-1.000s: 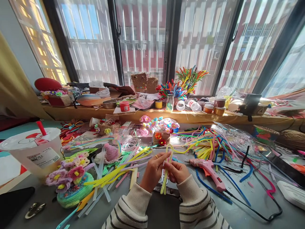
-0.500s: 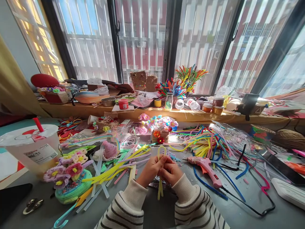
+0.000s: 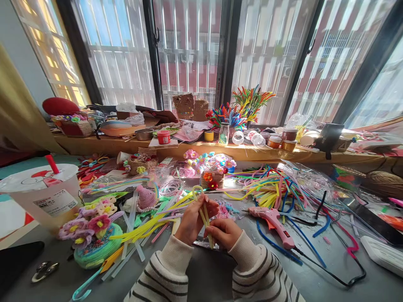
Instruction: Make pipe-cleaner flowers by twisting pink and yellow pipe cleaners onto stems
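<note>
Pipe cleaner (image 3: 206,218), pale yellow, was seen doubled over, with a rounded loop at the top and two strands slanting down to the right. It was held above the grey table (image 3: 327,281), between both hands. Just below the loop it was steadied by the left hand (image 3: 190,220), thumb to one side, fingers curled loosely behind the strands. Lower, near the free ends, it was pinched by the right hand (image 3: 225,233), thumb and fingertips drawn narrow on it. Both wrists were covered by striped sleeves (image 3: 170,268).

Right of the hands, a pink hot-glue gun (image 3: 277,222) was laid down, nozzle pointed leftward. Behind it, multicoloured pipe cleaners (image 3: 269,195) were heaped. To the left, a yellow sheaf (image 3: 138,233) was spread over translucent sticks (image 3: 139,253), its near ends beside a green-based flower ornament (image 3: 97,249). A lidded drink cup (image 3: 59,201) was placed behind that ornament. Straight ahead, a flower-covered box (image 3: 206,183) was lit by sun. On the sill, a glass bottle (image 3: 223,136) was noted.
</note>
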`<action>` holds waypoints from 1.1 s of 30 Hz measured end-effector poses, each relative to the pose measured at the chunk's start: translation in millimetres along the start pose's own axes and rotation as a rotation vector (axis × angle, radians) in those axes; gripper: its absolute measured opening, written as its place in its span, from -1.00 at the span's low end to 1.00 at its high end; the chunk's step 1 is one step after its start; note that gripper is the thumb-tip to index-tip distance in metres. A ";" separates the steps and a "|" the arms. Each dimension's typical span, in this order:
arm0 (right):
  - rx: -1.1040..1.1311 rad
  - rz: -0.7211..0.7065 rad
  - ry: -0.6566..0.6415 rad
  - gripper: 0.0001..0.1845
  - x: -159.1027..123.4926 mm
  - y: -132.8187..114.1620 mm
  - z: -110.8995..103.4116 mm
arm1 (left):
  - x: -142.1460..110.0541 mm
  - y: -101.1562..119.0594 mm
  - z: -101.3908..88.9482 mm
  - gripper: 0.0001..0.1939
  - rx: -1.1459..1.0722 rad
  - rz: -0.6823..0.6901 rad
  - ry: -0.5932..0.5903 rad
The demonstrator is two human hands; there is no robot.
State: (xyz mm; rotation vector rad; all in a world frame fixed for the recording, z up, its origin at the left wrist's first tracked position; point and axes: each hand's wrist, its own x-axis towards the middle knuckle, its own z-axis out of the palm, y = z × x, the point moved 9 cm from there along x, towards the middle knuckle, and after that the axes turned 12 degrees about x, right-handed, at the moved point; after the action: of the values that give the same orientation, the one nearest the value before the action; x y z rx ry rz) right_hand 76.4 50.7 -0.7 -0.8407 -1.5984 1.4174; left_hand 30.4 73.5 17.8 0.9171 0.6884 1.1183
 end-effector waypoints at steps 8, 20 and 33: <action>0.167 0.065 0.080 -0.50 -1.1 2.7 -7.5 | 2.4 -2.1 0.8 -0.83 0.037 -0.033 -0.062; 0.225 0.118 0.040 -0.51 -1.8 6.3 -5.5 | -2.5 -0.2 15.0 -0.77 0.128 -0.050 -0.189; 0.421 -0.064 0.247 -0.51 -9.8 -37.4 -57.8 | -22.8 -43.6 31.3 -0.73 0.435 -0.378 -0.595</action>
State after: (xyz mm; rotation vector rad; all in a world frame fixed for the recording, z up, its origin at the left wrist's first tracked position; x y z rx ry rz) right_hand 134.0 62.2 36.6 -0.6754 -1.0798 1.4702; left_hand 69.2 36.6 -5.5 1.3459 0.5781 0.3242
